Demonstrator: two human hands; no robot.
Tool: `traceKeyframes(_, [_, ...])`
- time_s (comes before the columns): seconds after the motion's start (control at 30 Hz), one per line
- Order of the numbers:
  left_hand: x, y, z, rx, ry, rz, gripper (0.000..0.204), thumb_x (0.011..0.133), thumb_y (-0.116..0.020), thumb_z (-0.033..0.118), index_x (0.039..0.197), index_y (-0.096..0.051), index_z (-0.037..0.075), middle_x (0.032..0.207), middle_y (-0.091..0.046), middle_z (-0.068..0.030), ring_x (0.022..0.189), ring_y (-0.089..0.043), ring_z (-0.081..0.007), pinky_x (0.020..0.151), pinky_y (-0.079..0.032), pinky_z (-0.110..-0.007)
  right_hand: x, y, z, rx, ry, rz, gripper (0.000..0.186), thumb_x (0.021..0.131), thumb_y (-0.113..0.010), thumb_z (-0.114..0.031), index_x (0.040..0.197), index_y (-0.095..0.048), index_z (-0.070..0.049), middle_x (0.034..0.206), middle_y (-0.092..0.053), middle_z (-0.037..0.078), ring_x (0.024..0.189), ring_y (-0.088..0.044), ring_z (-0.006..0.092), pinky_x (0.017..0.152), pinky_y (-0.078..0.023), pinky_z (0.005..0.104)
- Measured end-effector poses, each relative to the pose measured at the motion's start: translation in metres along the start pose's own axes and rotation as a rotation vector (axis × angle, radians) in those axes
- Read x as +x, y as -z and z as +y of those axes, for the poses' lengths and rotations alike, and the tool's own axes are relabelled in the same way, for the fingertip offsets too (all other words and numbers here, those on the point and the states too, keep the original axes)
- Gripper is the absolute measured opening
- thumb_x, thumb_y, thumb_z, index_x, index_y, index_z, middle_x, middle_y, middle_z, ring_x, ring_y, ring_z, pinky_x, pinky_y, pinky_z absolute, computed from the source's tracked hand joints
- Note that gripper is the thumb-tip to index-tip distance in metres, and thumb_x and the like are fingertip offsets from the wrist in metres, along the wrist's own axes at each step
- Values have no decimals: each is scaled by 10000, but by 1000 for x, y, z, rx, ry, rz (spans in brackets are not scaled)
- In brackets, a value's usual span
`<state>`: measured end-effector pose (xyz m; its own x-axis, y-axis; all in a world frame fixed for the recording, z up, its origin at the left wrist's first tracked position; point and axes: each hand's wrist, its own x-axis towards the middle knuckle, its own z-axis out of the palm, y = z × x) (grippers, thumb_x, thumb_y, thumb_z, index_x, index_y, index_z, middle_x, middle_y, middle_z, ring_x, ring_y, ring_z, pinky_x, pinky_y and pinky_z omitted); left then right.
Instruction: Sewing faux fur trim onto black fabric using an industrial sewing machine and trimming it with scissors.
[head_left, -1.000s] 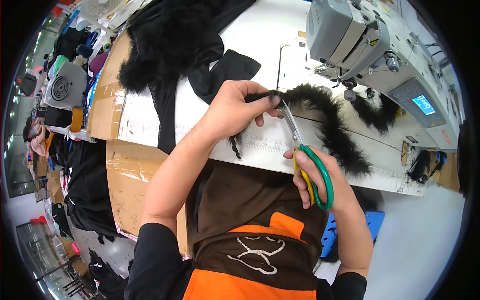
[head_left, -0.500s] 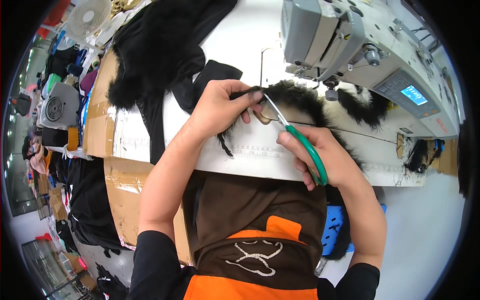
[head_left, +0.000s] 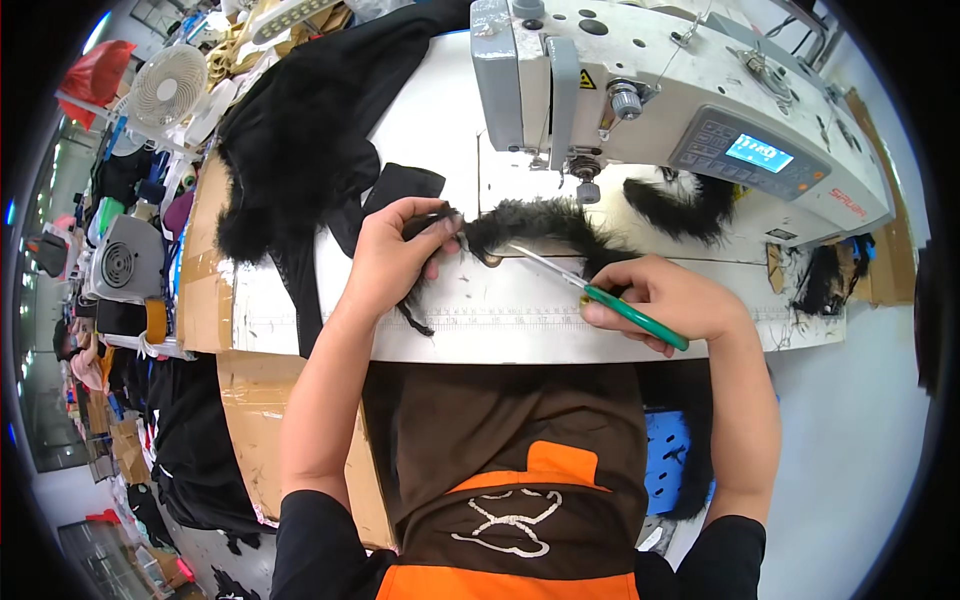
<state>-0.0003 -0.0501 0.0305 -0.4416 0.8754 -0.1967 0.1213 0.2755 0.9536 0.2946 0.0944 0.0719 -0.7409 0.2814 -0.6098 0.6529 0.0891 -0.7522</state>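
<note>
Pinched in my left hand (head_left: 398,250) is the end of some black fur trim, with thin dark strands hanging below the fingers. A longer strip of black fur trim (head_left: 545,222) lies on the white sewing table to its right, running toward my right hand. Whether that strip joins the held end is hard to see. My right hand (head_left: 660,298) is closed on green-handled scissors (head_left: 632,318). Their metal blades point up and left, look closed, and end a little right of my left fingers, near the fur.
A sewing machine (head_left: 660,110) with a lit screen stands at the back right. Another fur piece (head_left: 690,205) lies beneath its arm. Black garments (head_left: 300,140) cover the table's left side. Cardboard (head_left: 262,400) and a blue perforated crate (head_left: 664,460) are below the table edge.
The scissors have drawn back right from the fur at my left fingers, and their blades have turned flatter. A gap shows between my left fingers and the fur strip. The view has shifted.
</note>
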Motion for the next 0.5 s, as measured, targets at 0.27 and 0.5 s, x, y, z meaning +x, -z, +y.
traceKeyframes(0.27, [-30,44,-11,11,60,297,293,998,-784,237,1130,-718,-15,810,-709,-28,555,-500,-44,517,-392,-212,-5,13,11,-277,186,355,480,897,-834,-408,1120,-722,2,701,-645,65,610,-559,159,611,-479,320])
traceKeyframes(0.5, [-61,66,-14,114,-87,497,244,1028,-748,241,1074,-696,7,780,-665,-8,522,-454,-30,471,-330,-219,-6,18,19,-518,165,663,515,852,-769,-421,1203,-749,-44,980,-761,212,939,-729,404,856,-568,469])
